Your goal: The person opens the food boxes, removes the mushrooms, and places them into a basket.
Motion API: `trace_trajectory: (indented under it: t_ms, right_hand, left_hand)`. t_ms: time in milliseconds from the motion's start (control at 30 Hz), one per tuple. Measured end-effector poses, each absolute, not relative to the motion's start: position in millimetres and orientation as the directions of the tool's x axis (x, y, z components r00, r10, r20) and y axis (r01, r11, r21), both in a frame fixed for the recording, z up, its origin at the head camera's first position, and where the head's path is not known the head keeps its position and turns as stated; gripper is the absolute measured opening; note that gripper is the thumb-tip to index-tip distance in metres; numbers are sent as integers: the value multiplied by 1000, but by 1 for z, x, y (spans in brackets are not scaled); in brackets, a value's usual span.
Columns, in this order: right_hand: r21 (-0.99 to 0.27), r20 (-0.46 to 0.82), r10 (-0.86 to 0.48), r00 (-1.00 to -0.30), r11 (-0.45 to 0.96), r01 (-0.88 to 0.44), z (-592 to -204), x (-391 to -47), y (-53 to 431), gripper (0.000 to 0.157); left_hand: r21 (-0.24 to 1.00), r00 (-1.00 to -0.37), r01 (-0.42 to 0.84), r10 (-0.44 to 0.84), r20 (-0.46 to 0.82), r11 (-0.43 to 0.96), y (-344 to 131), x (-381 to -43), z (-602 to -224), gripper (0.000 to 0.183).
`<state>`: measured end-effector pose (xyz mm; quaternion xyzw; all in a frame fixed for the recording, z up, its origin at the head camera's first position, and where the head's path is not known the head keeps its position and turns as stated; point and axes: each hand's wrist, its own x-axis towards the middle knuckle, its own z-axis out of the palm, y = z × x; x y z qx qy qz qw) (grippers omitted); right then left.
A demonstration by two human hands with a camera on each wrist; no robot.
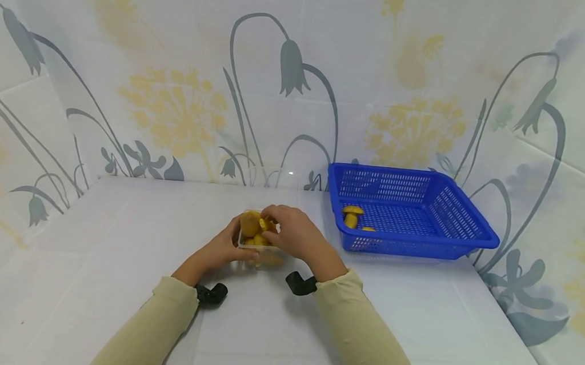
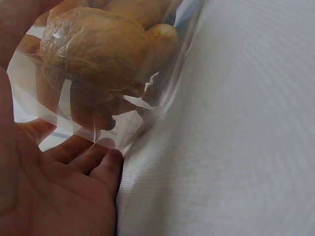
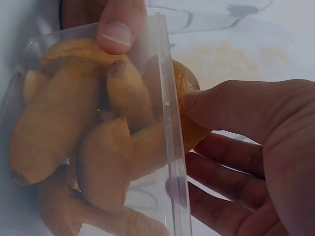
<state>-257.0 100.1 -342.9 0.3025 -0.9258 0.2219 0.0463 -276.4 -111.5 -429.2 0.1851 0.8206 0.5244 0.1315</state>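
Observation:
My left hand [image 1: 221,248] grips a clear plastic container [image 3: 173,142] from its left, with the thumb along the near wall. Through that wall, in the right wrist view, several yellow-brown mushrooms [image 3: 54,123] show, packed together. At the container's open top, my right hand [image 1: 298,234] pinches a yellow mushroom [image 3: 186,81] between thumb and fingers, partly inside the rim. In the left wrist view the container's lower corner touches the white surface, and a rounded mushroom cap [image 2: 98,44] presses near the clear wall.
To the right stands a blue perforated plastic basket [image 1: 416,245]. Inside it, near the left end, lies a yellow mushroom [image 1: 351,217], with part of another showing above the front rim. A white covered table [image 1: 240,327] meets a flower-printed cloth backdrop [image 1: 190,37] behind.

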Motion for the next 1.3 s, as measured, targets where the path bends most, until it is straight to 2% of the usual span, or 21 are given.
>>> trace_trajectory:
  t_ms: [500,1300]
  right_hand:
    - [-486,217,-506,-835,686,-542,-339,-260,107,29]
    - [-574,273,-470,-840,621,-534,-324,-256,123,28]
  left_hand:
    - [914,-900,156,436,-25,374,-110,-275,-426,105]
    - [923,-900,166,437,-3,348,-112,-276,-431,107]
